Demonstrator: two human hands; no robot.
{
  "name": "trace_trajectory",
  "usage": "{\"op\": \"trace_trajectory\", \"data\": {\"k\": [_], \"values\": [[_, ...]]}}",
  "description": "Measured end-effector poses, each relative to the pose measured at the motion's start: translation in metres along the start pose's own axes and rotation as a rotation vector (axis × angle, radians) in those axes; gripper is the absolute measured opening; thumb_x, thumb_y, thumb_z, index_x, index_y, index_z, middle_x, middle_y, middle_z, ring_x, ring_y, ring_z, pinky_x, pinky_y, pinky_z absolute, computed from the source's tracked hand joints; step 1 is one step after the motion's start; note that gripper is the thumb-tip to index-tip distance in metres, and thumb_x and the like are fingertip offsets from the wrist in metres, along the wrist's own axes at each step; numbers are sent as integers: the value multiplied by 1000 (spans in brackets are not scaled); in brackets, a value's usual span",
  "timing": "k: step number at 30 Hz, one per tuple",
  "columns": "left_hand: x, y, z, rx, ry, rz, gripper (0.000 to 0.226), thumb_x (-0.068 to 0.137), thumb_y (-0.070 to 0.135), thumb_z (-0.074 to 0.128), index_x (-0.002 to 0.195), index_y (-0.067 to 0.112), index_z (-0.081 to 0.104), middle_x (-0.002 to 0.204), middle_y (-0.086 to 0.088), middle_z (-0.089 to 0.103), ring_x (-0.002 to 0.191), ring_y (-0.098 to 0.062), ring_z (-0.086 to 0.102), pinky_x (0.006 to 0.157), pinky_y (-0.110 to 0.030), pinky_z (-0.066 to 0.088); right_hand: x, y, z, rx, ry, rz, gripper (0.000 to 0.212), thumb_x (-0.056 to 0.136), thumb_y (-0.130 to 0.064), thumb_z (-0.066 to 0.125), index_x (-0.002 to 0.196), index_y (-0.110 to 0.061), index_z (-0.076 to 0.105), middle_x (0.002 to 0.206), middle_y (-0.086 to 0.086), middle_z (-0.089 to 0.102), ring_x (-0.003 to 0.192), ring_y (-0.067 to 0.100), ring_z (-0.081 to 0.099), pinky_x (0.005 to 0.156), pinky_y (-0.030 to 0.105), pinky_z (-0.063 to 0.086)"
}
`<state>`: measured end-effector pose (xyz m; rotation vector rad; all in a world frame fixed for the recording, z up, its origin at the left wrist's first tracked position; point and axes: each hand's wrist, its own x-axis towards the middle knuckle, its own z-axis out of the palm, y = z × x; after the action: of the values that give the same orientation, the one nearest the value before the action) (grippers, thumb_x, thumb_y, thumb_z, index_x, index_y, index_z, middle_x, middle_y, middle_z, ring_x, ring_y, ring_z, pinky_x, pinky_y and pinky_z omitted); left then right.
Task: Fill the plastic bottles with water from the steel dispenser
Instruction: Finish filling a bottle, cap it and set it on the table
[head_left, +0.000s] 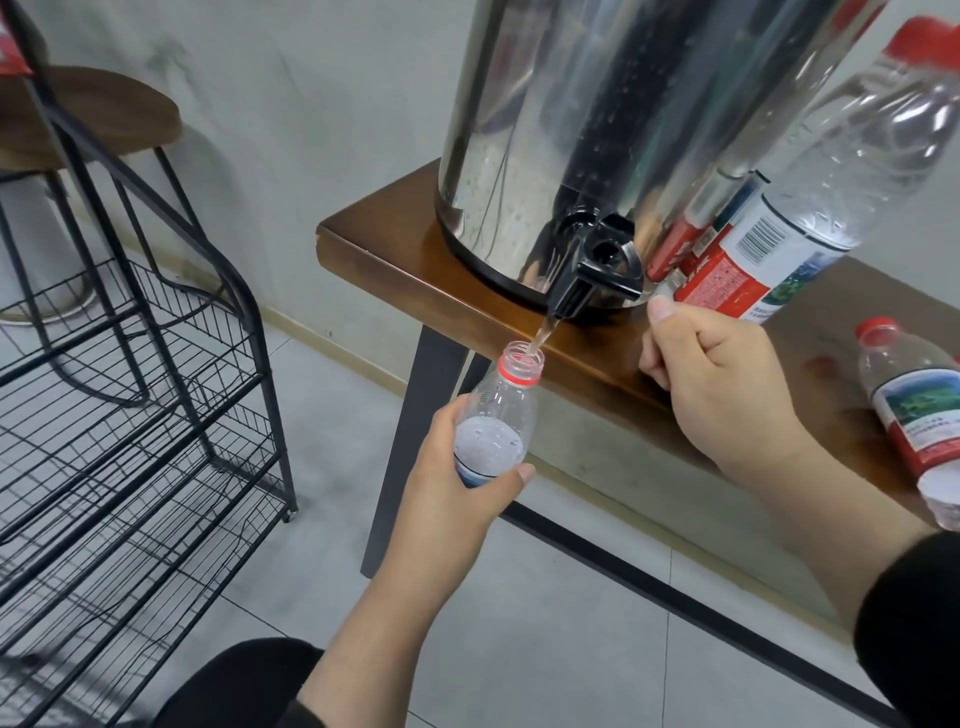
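The steel dispenser (597, 104) stands at the left end of a wooden table (395, 254). Water runs in a thin stream from its black tap (592, 270) into an uncapped plastic bottle (498, 410) with a red neck ring. My left hand (447, 493) holds that bottle by its lower body just below the spout; water stands about at the label's top. My right hand (722, 384) is curled, its thumb tip against the right end of the tap lever.
A large capped bottle (841, 171) stands right of the dispenser. A small capped bottle (914, 410) stands near the table's front edge at far right. A black wire rack (130, 415) and a wooden stool (93, 109) are on the left, on the tiled floor.
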<state>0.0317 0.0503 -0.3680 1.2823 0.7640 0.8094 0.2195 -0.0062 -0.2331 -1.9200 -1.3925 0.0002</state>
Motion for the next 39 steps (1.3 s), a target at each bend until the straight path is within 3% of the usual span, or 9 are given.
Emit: {"op": "trace_trajectory", "data": {"k": [17, 22, 39], "values": [[1, -9, 0, 33, -11, -17, 69, 81, 25, 85, 137, 44, 47, 124, 16, 61, 117, -11, 61, 84, -15, 56, 0, -4, 0, -5, -4, 0, 53, 109, -30, 42, 61, -10, 49, 60, 6, 54, 61, 19, 48, 62, 28, 39], [1, -12, -1, 33, -8, -20, 71, 82, 25, 85, 138, 43, 46, 126, 16, 60, 118, -11, 60, 83, -9, 52, 0, -4, -1, -4, -9, -1, 52, 109, -30, 42, 61, -11, 49, 60, 5, 54, 60, 18, 48, 62, 29, 39], [5, -18, -2, 24, -12, -26, 71, 82, 23, 85, 137, 43, 46, 127, 14, 61, 119, -12, 61, 81, -7, 51, 1, -6, 0, 9, -10, 22, 52, 108, -31, 42, 61, -10, 51, 62, 6, 55, 61, 18, 48, 63, 31, 40]]}}
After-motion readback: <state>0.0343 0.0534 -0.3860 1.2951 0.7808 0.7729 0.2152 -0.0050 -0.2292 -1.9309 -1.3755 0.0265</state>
